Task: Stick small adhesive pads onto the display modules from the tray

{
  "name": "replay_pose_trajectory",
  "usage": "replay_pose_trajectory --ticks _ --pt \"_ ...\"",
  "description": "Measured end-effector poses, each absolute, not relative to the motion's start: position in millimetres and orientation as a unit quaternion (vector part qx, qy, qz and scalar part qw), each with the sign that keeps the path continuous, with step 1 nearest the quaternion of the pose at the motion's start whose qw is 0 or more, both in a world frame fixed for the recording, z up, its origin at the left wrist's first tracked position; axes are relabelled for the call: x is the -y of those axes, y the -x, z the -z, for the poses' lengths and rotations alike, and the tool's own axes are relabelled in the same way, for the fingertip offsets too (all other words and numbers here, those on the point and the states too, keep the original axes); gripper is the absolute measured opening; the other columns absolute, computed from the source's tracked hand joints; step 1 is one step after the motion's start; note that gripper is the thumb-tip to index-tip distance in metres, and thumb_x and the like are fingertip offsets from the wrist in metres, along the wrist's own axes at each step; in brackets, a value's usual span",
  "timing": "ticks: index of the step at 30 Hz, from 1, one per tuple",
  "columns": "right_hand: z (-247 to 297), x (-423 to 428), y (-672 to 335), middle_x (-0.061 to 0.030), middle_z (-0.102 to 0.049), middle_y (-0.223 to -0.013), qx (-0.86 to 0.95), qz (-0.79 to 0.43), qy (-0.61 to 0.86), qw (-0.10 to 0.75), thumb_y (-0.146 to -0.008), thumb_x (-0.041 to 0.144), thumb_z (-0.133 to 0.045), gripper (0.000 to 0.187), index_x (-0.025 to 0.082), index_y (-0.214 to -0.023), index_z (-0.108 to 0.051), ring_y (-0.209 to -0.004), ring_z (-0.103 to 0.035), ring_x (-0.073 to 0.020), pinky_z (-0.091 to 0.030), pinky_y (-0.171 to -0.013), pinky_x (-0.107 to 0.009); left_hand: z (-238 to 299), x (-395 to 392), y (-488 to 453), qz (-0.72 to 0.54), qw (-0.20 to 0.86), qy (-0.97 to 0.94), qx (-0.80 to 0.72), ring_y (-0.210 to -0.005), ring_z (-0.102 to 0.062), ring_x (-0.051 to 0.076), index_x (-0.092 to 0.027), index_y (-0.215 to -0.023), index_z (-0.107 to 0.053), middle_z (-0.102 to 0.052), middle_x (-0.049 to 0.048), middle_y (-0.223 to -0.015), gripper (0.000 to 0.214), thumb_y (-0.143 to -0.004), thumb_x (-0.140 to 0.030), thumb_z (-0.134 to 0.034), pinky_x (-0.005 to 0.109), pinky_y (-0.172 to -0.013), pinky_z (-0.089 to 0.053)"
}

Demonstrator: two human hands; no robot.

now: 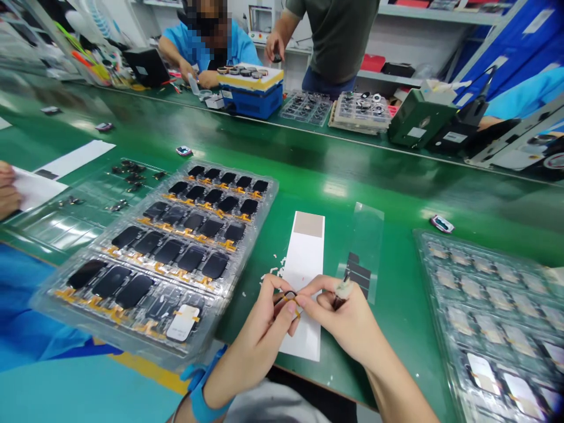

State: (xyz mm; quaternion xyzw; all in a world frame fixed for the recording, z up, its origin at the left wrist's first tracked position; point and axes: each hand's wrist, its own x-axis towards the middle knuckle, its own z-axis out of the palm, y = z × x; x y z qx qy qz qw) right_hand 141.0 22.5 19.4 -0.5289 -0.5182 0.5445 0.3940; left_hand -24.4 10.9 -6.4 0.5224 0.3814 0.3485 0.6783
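Note:
My left hand is closed on a small dark display part with an orange flex cable. Fingertips of my right hand pinch the same part from the other side. A slim dark-tipped tool, perhaps tweezers, is tucked in the right hand; a whitish covering shows beside it. Under both hands lies a long white paper strip with a beige patch at its far end. A clear film sheet carrying dark adhesive pieces lies just right of it. My fingers hide much of the part.
At left stands a clear tray of black displays with orange cables. Another clear tray sits at right. White scraps lie by the strip. A conveyor runs beyond, carrying small parts. Co-workers are opposite; another person's hand is at far left.

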Motion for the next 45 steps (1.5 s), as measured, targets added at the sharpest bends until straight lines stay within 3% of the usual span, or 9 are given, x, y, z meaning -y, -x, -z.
replay_pose_trajectory --ticks 8,12,16,20,25,29,36,42,45 --pt "-17.6 -23.1 -139.8 0.0118 -0.020 -0.046 0.514 -0.547 0.528 0.398 -0.078 0.045 -0.070 0.030 0.017 -0.068 -0.068 -0.045 -0.014 -0.0062 -0.014 -0.045 -0.024 12.3 -11.8 20.3 -0.363 0.641 -0.554 -0.389 -0.059 -0.034 0.011 -0.024 -0.102 -0.035 -0.041 -0.0068 -0.070 0.025 -0.103 -0.048 -0.041 0.023 -0.053 -0.029" --pt "-15.8 -21.9 -142.3 0.0054 -0.043 -0.053 0.527 -0.504 0.534 0.427 -0.081 0.046 -0.068 0.029 0.018 -0.072 -0.068 -0.048 -0.031 -0.0086 -0.027 -0.045 -0.023 -1.8 4.9 33.6 -0.359 0.624 -0.561 -0.409 -0.062 -0.044 0.012 -0.024 -0.100 -0.040 -0.049 -0.0036 -0.073 0.021 -0.106 -0.043 -0.035 0.025 -0.058 -0.037" --pt "-13.3 -20.4 -149.2 -0.0023 -0.064 -0.071 0.543 -0.432 0.542 0.475 -0.085 0.052 -0.064 0.033 0.021 -0.077 -0.070 -0.058 -0.052 -0.0134 -0.042 -0.051 -0.024 -27.3 12.6 88.2 -0.399 0.434 -0.638 -0.494 -0.076 -0.054 0.017 -0.023 -0.094 -0.050 -0.060 0.0042 -0.091 0.021 -0.105 -0.037 -0.039 0.028 -0.068 -0.041" --pt "-5.2 -18.7 -152.1 -0.0014 -0.067 -0.076 0.552 -0.406 0.553 0.474 -0.087 0.052 -0.064 0.030 0.024 -0.079 -0.070 -0.065 -0.059 -0.0147 -0.047 -0.056 -0.023 -42.8 6.1 155.0 -0.349 0.224 -0.643 -0.644 -0.072 -0.051 0.018 -0.022 -0.085 -0.056 -0.056 0.0002 -0.077 0.017 -0.096 -0.035 -0.056 0.028 -0.066 -0.041" --pt "1.3 -18.6 -160.4 -0.0017 -0.064 -0.083 0.556 -0.391 0.570 0.461 -0.092 0.054 -0.055 0.035 0.024 -0.080 -0.069 -0.076 -0.059 -0.0155 -0.047 -0.068 -0.025 -41.0 19.0 156.7 -0.363 0.369 -0.601 -0.608 -0.068 -0.061 0.017 -0.022 -0.091 -0.055 -0.067 0.0018 -0.077 0.019 -0.101 -0.036 -0.047 0.026 -0.061 -0.049" --pt "1.6 -35.4 -171.6 -0.0029 -0.065 -0.087 0.508 -0.339 0.609 0.506 -0.094 0.059 -0.049 0.043 0.022 -0.081 -0.066 -0.077 -0.060 -0.0150 -0.048 -0.071 -0.027 -35.7 24.5 100.7 -0.306 0.465 -0.660 -0.504 -0.091 -0.069 0.020 -0.023 -0.110 -0.059 -0.073 0.0072 -0.105 0.020 -0.104 -0.030 -0.041 0.030 -0.078 -0.055" --pt "26.3 -105.6 -182.9 0.0027 -0.061 -0.073 0.439 -0.337 0.591 0.587 -0.063 0.062 -0.080 0.052 0.022 -0.084 -0.054 -0.064 -0.068 -0.0165 -0.059 -0.069 -0.035 -19.6 -34.3 6.5 -0.241 0.289 -0.815 -0.441 -0.120 -0.060 0.028 -0.014 -0.124 -0.048 -0.066 0.0165 -0.125 0.024 -0.103 -0.018 -0.036 0.046 -0.102 -0.047" --pt "51.3 -118.4 -188.0 0.0034 -0.059 -0.080 0.426 -0.340 0.582 0.604 -0.070 0.056 -0.075 0.046 0.024 -0.092 -0.050 -0.061 -0.069 -0.0148 -0.063 -0.066 -0.036 -3.5 -75.9 -26.0 -0.143 0.174 -0.871 -0.437 -0.138 -0.044 0.039 -0.007 -0.129 -0.049 -0.067 0.0207 -0.125 0.031 -0.103 -0.013 -0.034 0.058 -0.109 -0.037" --pt "54.8 -115.4 -189.1 0.0029 -0.059 -0.085 0.423 -0.344 0.576 0.609 -0.072 0.051 -0.074 0.041 0.024 -0.093 -0.051 -0.063 -0.070 -0.0138 -0.064 -0.066 -0.034 3.7 -87.8 -31.3 -0.135 0.182 -0.880 -0.418 -0.141 -0.041 0.036 -0.007 -0.127 -0.052 -0.065 0.0202 -0.131 0.030 -0.102 -0.011 -0.036 0.056 -0.114 -0.033"
